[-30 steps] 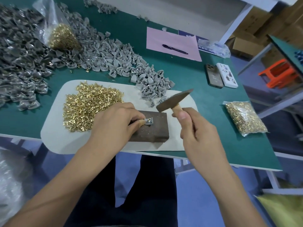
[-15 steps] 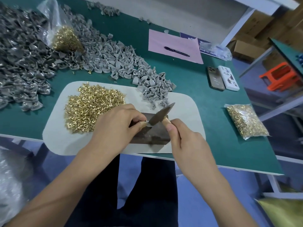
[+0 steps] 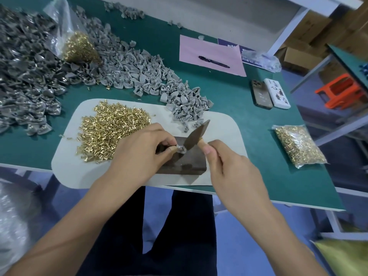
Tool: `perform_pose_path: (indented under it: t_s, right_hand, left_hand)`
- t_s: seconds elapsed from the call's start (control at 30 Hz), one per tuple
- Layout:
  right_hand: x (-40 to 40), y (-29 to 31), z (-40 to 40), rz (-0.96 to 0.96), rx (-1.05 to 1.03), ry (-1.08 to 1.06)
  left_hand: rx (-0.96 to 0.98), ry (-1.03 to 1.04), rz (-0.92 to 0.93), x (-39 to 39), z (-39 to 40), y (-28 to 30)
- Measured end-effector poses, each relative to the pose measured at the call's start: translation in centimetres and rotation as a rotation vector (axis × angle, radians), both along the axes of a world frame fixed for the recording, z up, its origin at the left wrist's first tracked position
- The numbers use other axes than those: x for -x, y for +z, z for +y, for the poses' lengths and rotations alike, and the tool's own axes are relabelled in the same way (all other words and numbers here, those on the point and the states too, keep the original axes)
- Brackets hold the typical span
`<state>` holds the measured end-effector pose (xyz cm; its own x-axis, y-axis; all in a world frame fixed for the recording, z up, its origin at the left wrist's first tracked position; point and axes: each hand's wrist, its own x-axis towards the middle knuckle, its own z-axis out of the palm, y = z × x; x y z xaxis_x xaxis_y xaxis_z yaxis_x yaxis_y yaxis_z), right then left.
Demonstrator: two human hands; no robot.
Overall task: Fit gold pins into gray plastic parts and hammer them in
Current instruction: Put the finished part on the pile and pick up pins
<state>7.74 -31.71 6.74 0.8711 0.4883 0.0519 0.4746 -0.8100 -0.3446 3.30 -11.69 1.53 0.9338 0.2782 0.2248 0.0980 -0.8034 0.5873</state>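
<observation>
Head view: blue label (image 3: 248, 54) behind pink sheet (image 3: 211, 54), lettering perhaps "hed".

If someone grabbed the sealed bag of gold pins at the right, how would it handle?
The sealed bag of gold pins looks packed full, so probably heavy for its size. Its thin clear film would likely sag and shift. The glossy plastic may be slippery.

Both forearms are bare, with no sleeves in view. The left hand (image 3: 139, 154) and right hand (image 3: 233, 172) wear no gloves. Dark trousers (image 3: 179, 236) cover the legs.
</observation>
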Motion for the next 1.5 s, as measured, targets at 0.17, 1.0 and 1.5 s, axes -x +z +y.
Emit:
perform_pose_path:
  t_s: [0.17,1.0,1.5]
  right_hand:
    - [0.3,-0.2,-0.3,-0.040,-0.191,-0.066]
    - [0.7,-1.7,-0.5,0.035,-0.039,-0.090]
    - [-2.8,-4.7,-1.6,-0.256,0.118,-0.446]
  left_hand:
    - [-0.023,-0.033,0.014,-0.2,0.2,0.2]
    - [-0.066,-0.051,0.035,-0.6,0.4,0.2]
    - [0.052,0.009,-0.027,0.0,0.2,-0.2]
